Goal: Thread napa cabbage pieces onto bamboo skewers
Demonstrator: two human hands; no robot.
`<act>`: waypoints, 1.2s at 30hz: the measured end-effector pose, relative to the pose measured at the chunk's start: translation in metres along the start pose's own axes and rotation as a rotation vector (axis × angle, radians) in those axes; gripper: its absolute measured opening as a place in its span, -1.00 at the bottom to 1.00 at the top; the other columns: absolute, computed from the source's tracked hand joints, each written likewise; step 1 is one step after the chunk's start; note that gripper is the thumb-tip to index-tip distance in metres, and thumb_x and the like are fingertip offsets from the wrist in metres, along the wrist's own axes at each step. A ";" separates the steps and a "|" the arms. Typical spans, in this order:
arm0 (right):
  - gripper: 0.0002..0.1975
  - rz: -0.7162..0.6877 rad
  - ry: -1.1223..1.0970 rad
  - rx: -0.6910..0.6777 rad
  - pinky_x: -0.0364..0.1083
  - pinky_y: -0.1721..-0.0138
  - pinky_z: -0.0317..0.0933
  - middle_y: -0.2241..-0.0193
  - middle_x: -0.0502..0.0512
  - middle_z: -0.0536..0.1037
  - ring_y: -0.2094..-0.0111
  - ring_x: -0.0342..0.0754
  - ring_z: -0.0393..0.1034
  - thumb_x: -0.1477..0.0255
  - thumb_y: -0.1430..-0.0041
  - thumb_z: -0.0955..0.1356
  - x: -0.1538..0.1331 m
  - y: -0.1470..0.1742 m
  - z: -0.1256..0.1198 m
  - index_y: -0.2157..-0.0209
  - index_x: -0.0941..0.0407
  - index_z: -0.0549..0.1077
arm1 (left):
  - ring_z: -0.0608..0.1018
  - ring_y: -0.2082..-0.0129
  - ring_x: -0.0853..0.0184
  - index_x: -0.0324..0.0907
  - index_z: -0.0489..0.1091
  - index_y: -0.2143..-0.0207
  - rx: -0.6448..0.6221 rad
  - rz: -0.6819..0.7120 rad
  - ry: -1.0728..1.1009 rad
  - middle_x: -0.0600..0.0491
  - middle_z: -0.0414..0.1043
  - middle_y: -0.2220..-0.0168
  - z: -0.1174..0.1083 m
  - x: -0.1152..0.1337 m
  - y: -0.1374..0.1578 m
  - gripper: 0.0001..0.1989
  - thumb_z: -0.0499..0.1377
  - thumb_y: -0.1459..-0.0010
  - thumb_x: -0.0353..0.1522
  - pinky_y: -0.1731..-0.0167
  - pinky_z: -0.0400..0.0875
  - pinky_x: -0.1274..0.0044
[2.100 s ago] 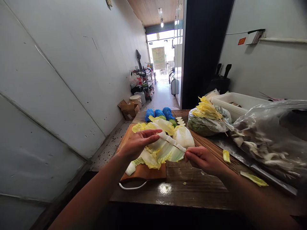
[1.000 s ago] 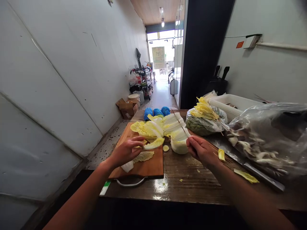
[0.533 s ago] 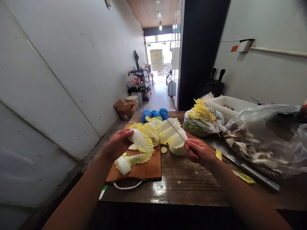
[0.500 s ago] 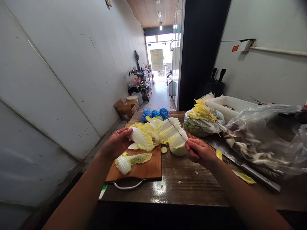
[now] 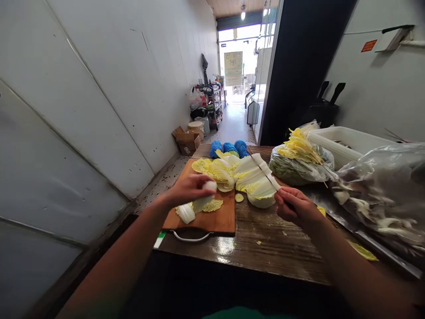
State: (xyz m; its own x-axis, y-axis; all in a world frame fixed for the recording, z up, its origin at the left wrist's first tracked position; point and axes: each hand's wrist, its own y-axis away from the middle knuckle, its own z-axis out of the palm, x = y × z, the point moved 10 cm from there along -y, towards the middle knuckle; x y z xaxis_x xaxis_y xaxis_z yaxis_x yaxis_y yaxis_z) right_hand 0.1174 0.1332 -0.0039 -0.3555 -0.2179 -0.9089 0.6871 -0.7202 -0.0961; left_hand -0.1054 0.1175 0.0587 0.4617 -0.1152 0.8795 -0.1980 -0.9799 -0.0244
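Note:
My left hand (image 5: 186, 193), blurred by motion, is closed on a napa cabbage leaf (image 5: 209, 187) above the wooden cutting board (image 5: 222, 223). Its curled white end shows past my fingers. My right hand (image 5: 292, 204) pinches the near end of a thin skewer (image 5: 269, 179), which slants up and left across broad white-and-yellow cabbage leaves (image 5: 254, 166). Whether it pierces all of them I cannot tell. Smaller leaf pieces (image 5: 186, 213) lie on the board below my left hand. More yellow leaves (image 5: 217, 168) are heaped at the board's far end.
Blue-netted produce (image 5: 229, 149) stands at the table's far edge. On the right are a bag of greens (image 5: 288, 164) topped with skewered yellow leaves (image 5: 297, 146), a white tub (image 5: 345, 137), a bag of mushrooms (image 5: 381, 195) and a long knife (image 5: 387, 252). A wall runs along the left.
My left hand has turned over and lowered the leaf toward the board pieces. The view has tilted down and shifted left; my right hand still pinches the skewer.

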 end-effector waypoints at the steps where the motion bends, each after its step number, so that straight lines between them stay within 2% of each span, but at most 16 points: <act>1: -0.71 0.006 0.005 0.003 -0.25 0.75 -0.27 0.84 -0.22 0.03 0.79 -0.31 -0.24 0.27 -0.17 0.26 0.001 0.000 0.000 0.54 0.15 0.27 | 0.46 0.48 0.34 -0.18 0.49 0.24 -0.060 0.034 -0.166 0.04 0.50 0.44 0.014 0.002 -0.002 -0.60 0.32 0.20 -0.23 0.49 0.29 0.59; 2: -0.71 0.012 0.010 0.004 -0.25 0.75 -0.27 0.84 -0.22 0.02 0.79 -0.31 -0.24 0.27 -0.17 0.27 0.002 0.000 0.001 0.54 0.15 0.27 | 0.46 0.47 0.33 -0.17 0.47 0.18 -0.096 0.066 -0.288 0.03 0.51 0.42 0.023 0.004 -0.004 -0.53 0.32 0.21 -0.21 0.48 0.28 0.58; 4: -0.71 0.015 0.012 0.009 -0.24 0.75 -0.27 0.84 -0.22 0.02 0.79 -0.30 -0.24 0.26 -0.16 0.27 0.002 0.000 0.001 0.54 0.15 0.28 | 0.47 0.43 0.32 -0.13 0.45 0.12 -0.067 0.118 -0.469 0.02 0.52 0.37 0.022 0.005 -0.008 -0.52 0.27 0.13 -0.18 0.43 0.28 0.58; 7: -0.71 -0.043 -0.012 0.048 -0.24 0.75 -0.25 0.84 -0.21 0.01 0.79 -0.28 -0.22 0.26 -0.17 0.26 -0.004 0.004 -0.004 0.55 0.13 0.28 | 0.48 0.37 0.30 -0.09 0.51 0.25 0.075 0.122 -0.734 0.01 0.53 0.32 -0.008 -0.004 -0.008 -0.75 0.14 -0.03 -0.25 0.37 0.27 0.55; 9: -0.71 -0.095 -0.032 0.085 -0.23 0.74 -0.24 0.84 -0.20 0.01 0.79 -0.27 -0.20 0.26 -0.17 0.26 -0.011 0.007 -0.009 0.55 0.11 0.27 | 0.49 0.35 0.29 -0.07 0.52 0.29 0.032 0.086 -0.845 0.01 0.53 0.32 -0.017 -0.023 -0.005 -0.79 0.13 -0.02 -0.33 0.35 0.27 0.56; 12: -0.70 -0.122 -0.033 0.103 -0.21 0.75 -0.24 0.83 -0.18 0.04 0.79 -0.27 -0.18 0.23 -0.13 0.28 -0.016 0.010 -0.012 0.57 0.11 0.27 | 0.49 0.32 0.30 -0.06 0.51 0.29 -0.059 0.091 -0.840 0.02 0.53 0.31 -0.014 -0.048 -0.004 -0.78 0.12 -0.01 -0.37 0.32 0.29 0.57; 15: -0.68 -0.124 0.035 0.138 -0.21 0.74 -0.26 0.80 -0.16 0.09 0.78 -0.28 -0.14 0.21 -0.09 0.31 -0.016 0.008 -0.014 0.59 0.13 0.27 | 0.49 0.29 0.28 -0.12 0.49 0.27 -0.035 0.109 -0.828 -0.02 0.51 0.29 -0.011 -0.058 -0.010 -0.77 0.10 -0.01 -0.37 0.29 0.31 0.55; 17: -0.67 -0.127 0.136 0.216 -0.22 0.74 -0.27 0.77 -0.14 0.12 0.77 -0.29 -0.12 0.23 -0.09 0.33 -0.015 0.008 -0.020 0.61 0.14 0.27 | 0.49 0.29 0.27 -0.16 0.49 0.32 -0.009 0.121 -0.825 -0.05 0.50 0.28 -0.012 -0.059 -0.014 -0.79 0.08 -0.03 -0.38 0.28 0.31 0.52; 20: -0.66 -0.154 0.307 0.311 -0.23 0.75 -0.30 0.77 -0.13 0.13 0.75 -0.29 -0.10 0.26 -0.12 0.33 -0.015 0.009 -0.027 0.62 0.14 0.26 | 0.49 0.27 0.27 -0.19 0.48 0.40 0.030 0.151 -0.815 -0.07 0.48 0.24 -0.020 -0.052 -0.014 -0.78 0.03 -0.08 -0.36 0.26 0.31 0.51; 24: -0.66 -0.291 0.439 0.347 -0.22 0.74 -0.24 0.75 -0.11 0.17 0.73 -0.27 -0.04 0.28 -0.13 0.33 -0.026 0.017 -0.027 0.63 0.15 0.28 | 0.49 0.37 0.29 -0.19 0.42 0.27 0.092 0.159 -0.807 -0.03 0.48 0.33 -0.036 -0.024 0.005 -0.74 0.00 -0.14 -0.28 0.35 0.31 0.51; 26: -0.66 -0.357 0.497 0.362 -0.21 0.73 -0.20 0.74 -0.10 0.19 0.72 -0.27 -0.01 0.30 -0.12 0.33 -0.032 0.022 -0.025 0.65 0.15 0.28 | 0.48 0.46 0.33 -0.16 0.39 0.21 0.135 0.126 -0.743 0.02 0.48 0.41 -0.043 -0.006 0.015 -0.73 0.01 -0.15 -0.25 0.42 0.31 0.53; 29: -0.63 -0.370 0.536 0.318 -0.21 0.72 -0.17 0.74 -0.08 0.19 0.71 -0.26 -0.01 0.29 -0.13 0.32 -0.032 0.023 -0.019 0.67 0.16 0.28 | 0.46 0.53 0.39 -0.17 0.39 0.15 0.186 0.113 -0.431 0.10 0.42 0.53 -0.041 0.022 0.024 -0.70 0.11 -0.09 -0.23 0.46 0.33 0.56; 33: -0.55 -0.268 0.508 0.188 -0.20 0.73 -0.19 0.76 -0.08 0.16 0.73 -0.26 -0.05 0.19 -0.15 0.27 -0.021 0.014 -0.009 0.70 0.16 0.25 | 0.41 0.54 0.45 -0.16 0.39 0.07 0.246 0.176 0.079 0.09 0.43 0.43 -0.019 0.050 0.017 -0.60 0.21 0.00 -0.26 0.50 0.36 0.56; 36: -0.53 -0.131 0.503 0.149 -0.21 0.74 -0.23 0.77 -0.10 0.14 0.74 -0.28 -0.09 0.13 -0.15 0.25 -0.010 0.006 -0.004 0.69 0.16 0.25 | 0.37 0.52 0.47 -0.18 0.45 0.15 0.324 0.231 0.243 0.08 0.41 0.45 -0.004 0.058 0.004 -0.66 0.23 0.02 -0.28 0.49 0.32 0.59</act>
State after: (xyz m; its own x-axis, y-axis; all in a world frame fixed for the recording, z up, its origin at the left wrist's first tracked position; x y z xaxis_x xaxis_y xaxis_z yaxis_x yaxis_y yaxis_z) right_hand 0.1276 0.1336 0.0029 -0.0596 0.1961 -0.9788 0.5468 -0.8139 -0.1964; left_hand -0.0824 0.1079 0.1117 0.2140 -0.3326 0.9185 0.0268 -0.9379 -0.3459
